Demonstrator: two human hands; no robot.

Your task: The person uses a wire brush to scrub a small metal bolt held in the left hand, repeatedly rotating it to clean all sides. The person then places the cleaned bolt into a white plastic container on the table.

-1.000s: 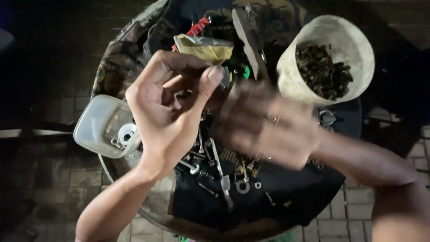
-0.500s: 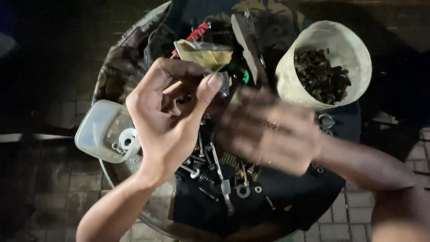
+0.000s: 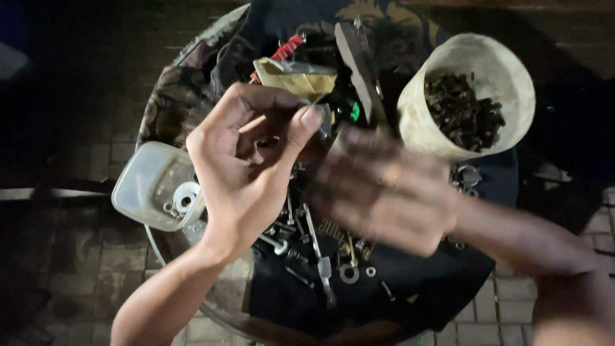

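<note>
Left hand [image 3: 246,170] raised over the round dark-cloth-covered surface [image 3: 410,301], fingers curled in, thumb tip pressed toward the fingertips; pinching something small, too hidden to identify. Right hand [image 3: 384,195] just beside it, motion-blurred, can't tell if it's apart or closed on anything. Under both hands: scattered pile of small metal screws, bolts and washers [image 3: 320,247] lying loose on the cloth. Left edge: clear square plastic container [image 3: 150,186] with a few washers inside. Upper right: cream round plastic tub [image 3: 500,74] full of dark screws, upright. Behind the left hand: crumpled yellow-tan packet [image 3: 295,77], next to a red plastic piece [image 3: 288,46]. Brick-paved floor [image 3: 77,256] underneath.
</note>
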